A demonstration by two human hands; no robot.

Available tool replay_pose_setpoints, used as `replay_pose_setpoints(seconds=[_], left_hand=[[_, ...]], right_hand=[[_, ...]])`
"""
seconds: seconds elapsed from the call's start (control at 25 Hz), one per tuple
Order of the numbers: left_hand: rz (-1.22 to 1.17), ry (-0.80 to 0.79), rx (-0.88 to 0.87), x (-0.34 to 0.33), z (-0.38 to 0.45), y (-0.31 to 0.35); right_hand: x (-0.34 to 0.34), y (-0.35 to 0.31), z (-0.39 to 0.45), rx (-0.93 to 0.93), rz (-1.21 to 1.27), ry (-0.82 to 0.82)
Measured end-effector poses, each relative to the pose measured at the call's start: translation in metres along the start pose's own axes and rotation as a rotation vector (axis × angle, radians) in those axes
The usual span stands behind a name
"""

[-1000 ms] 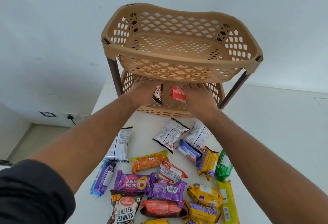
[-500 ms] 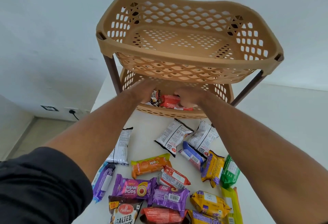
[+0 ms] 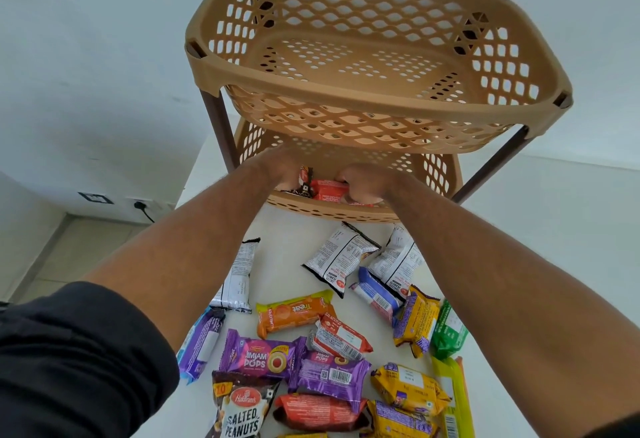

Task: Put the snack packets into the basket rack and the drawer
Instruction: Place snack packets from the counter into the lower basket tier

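A red packet (image 3: 329, 190) is gripped by the right hand (image 3: 365, 183) inside the lower basket (image 3: 436, 174); a dark packet (image 3: 304, 177) is held by the left hand (image 3: 282, 169) beside it. More snack packets (image 3: 294, 313) are spread on the table (image 3: 287, 247) nearer the person.

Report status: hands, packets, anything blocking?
Both hands in lower basket: left hand on dark packet, right hand gripping red packet. No obstruction.
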State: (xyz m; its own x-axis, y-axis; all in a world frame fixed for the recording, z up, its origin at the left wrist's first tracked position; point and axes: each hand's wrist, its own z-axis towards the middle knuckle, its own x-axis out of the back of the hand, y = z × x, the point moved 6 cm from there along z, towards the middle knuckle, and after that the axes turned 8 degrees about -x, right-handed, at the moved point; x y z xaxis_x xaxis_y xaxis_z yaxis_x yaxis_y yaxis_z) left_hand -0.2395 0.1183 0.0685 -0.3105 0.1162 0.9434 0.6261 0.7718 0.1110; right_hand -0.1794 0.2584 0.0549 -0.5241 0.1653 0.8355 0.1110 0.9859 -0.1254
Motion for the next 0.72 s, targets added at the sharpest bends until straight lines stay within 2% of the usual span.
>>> replay_pose_setpoints(seconds=[0.2,0.36,0.48,0.56,0.72], left_hand=[[-0.012,0.021,0.028,-0.001,-0.004,0.001],[-0.097,0.14,0.072,0.009,-0.015,0.002],[-0.183,0.273,0.052,0.019,-0.03,0.013],[-0.172,0.406,-0.034,0.024,-0.045,0.024],[-0.252,0.632,-0.189,0.017,-0.084,0.036]], right_hand=[[0.0,-0.002,-0.008,0.018,0.05,0.028],[0.004,0.0,-0.017,0.008,0.124,0.06],[0.008,0.0,-0.027,0.01,0.158,0.101],[0.009,-0.001,-0.038,0.026,0.187,0.16],[0.012,-0.005,-0.079,0.077,0.24,0.413]])
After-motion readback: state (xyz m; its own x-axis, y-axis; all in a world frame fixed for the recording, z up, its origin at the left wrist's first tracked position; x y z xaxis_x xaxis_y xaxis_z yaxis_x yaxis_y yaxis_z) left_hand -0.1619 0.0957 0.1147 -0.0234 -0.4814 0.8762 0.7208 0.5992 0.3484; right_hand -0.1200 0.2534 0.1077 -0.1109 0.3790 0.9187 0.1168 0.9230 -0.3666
